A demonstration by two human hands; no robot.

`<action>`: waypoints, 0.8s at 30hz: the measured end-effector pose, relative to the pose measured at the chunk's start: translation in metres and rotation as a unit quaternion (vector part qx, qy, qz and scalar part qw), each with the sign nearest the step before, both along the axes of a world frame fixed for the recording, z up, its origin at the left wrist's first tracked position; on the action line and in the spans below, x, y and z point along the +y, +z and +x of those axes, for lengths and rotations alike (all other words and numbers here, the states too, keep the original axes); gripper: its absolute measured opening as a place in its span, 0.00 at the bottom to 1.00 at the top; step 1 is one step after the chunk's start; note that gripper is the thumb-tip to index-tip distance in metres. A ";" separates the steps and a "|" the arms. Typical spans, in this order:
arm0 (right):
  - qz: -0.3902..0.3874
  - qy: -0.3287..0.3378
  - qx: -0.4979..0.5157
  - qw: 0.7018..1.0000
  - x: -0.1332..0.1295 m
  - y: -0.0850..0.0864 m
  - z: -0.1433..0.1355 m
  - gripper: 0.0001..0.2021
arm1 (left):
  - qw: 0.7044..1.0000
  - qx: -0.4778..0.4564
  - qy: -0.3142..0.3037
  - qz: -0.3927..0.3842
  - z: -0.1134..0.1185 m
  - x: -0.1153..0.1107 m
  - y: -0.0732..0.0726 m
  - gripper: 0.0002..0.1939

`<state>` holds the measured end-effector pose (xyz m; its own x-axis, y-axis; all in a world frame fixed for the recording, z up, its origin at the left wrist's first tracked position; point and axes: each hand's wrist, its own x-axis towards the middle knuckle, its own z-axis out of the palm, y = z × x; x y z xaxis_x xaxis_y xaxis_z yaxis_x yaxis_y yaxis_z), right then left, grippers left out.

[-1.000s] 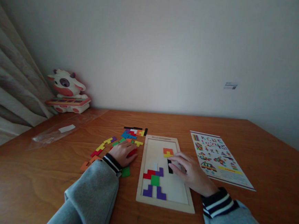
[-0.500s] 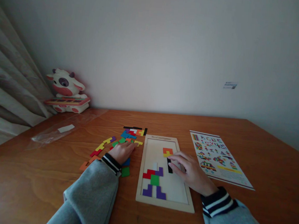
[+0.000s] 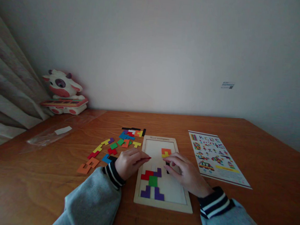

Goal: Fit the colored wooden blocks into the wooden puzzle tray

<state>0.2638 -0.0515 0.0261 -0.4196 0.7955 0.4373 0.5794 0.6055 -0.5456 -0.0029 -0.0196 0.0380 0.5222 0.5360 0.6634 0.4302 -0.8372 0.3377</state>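
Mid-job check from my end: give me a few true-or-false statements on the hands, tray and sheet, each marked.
1. The left hand pinches a red piece. True.
2. The right hand is over the printed sheet. False: it is over the tray, at a black piece.
3. A green square lies in the tray. True.
4. The printed sheet is left of the tray. False: it is to the right.
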 end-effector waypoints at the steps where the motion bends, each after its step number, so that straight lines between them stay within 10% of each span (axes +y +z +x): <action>1: -0.005 -0.001 0.006 1.000 0.000 0.000 0.000 0.10 | 0.999 -0.027 0.002 -0.021 0.002 -0.002 0.000 0.05; 14: -0.098 0.067 0.079 0.990 -0.008 0.010 -0.015 0.09 | 0.979 -0.092 -0.131 -0.125 0.032 -0.028 0.004 0.06; 24: -0.075 -0.123 0.141 0.979 0.017 -0.012 0.006 0.15 | 0.997 -0.008 -0.023 -0.079 0.029 -0.023 -0.001 0.10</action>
